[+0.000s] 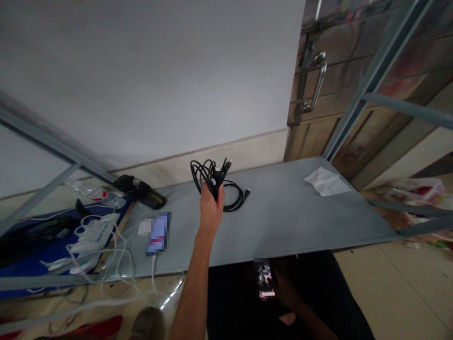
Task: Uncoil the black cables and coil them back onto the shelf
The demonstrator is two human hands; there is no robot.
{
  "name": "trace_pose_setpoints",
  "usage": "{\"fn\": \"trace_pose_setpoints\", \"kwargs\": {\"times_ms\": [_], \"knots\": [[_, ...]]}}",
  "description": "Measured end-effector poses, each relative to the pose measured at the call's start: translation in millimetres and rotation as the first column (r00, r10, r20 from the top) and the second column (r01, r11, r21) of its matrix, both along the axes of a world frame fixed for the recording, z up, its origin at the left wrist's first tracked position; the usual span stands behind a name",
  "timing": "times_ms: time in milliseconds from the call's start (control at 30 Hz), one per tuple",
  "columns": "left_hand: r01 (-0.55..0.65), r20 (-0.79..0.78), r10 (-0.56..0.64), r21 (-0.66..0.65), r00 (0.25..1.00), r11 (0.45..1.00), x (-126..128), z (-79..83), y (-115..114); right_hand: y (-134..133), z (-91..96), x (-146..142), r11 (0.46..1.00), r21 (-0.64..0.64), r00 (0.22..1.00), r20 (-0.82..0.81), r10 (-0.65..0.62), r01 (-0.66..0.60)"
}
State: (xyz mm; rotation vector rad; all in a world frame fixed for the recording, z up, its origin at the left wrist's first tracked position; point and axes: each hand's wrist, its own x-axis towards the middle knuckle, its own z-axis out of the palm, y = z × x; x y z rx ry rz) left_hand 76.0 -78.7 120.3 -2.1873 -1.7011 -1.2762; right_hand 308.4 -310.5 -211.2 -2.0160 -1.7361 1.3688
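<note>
My left hand (211, 202) is closed around a bundle of looped black cables (198, 171), raised above the grey table. Several plug ends stick up out of its grip. Behind that hand, a coiled black cable (244, 197) lies on the tabletop, its plug pointing right. Low over my dark-clothed lap, my right hand (281, 285) is in deep shadow. It grips a phone with a lit screen (264, 279), and a thumb or finger reaches over the screen's right side. The rest of its fingers are hard to make out.
A second phone (158, 233) lies on the grey table (276, 217), a white cable running from it. Left are a black bag-like item (145, 192), a power strip (95, 233) and tangled white cords. White paper (326, 181) lies right. Metal frame posts (368, 94) flank the table.
</note>
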Motion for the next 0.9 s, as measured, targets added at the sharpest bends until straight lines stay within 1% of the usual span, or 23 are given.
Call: {"fn": "trace_pose_setpoints", "kwargs": {"times_ms": [33, 100, 167, 200, 300, 400, 467, 567, 733, 833, 900], "knots": [[-0.017, -0.052, 0.017, -0.008, 0.999, 1.000, -2, -1.6, 3, 1, -0.3, -1, 1.000, -0.005, 1.000, -0.006, 0.001, -0.001], [-0.035, -0.223, 0.014, -0.090, 0.975, 0.995, -4, -12.0, 9, 2, -1.0, -2, 1.000, -0.018, 1.000, -0.018, 0.008, -0.009], [-0.036, -0.376, -0.040, -0.194, 0.926, 0.980, -1, -29.7, 14, 2, -2.5, -2, 1.000, -0.023, 0.999, -0.029, 0.016, -0.016], [-0.026, -0.418, -0.077, -0.235, 0.905, 0.972, 1, -39.7, 16, 2, -3.6, -3, 1.000, -0.024, 0.999, -0.034, 0.019, -0.020], [0.027, -0.447, -0.175, -0.318, 0.877, 0.948, 6, -67.0, 16, 2, -9.1, -2, 0.999, -0.025, 0.999, -0.046, 0.021, -0.022], [0.047, -0.452, -0.224, -0.370, 0.863, 0.928, 7, -82.2, 12, 2, -17.4, 0, 0.999, -0.030, 0.999, -0.052, 0.013, -0.015], [0.049, -0.446, -0.230, -0.381, 0.865, 0.923, 6, -85.1, 9, 1, -23.4, 4, 0.999, -0.033, 0.998, -0.063, 0.014, -0.017], [0.042, -0.435, -0.235, -0.409, 0.869, 0.912, 4, -83.7, 9, -1, -31.4, 10, 0.999, -0.027, 0.995, -0.094, 0.035, -0.038], [0.023, -0.406, -0.267, -0.515, 0.874, 0.857, 6, -80.1, 16, -4, -39.1, 15, 0.996, 0.008, 0.985, -0.148, 0.087, -0.087], [0.048, -0.392, -0.298, -0.534, 0.870, 0.844, 13, -77.8, 13, -3, -41.2, 14, 0.996, 0.015, 0.985, -0.151, 0.087, -0.085], [0.080, -0.379, -0.330, -0.545, 0.865, 0.834, 23, -75.5, 4, -2, -42.2, 14, 0.997, 0.019, 0.987, -0.142, 0.079, -0.077]]}}
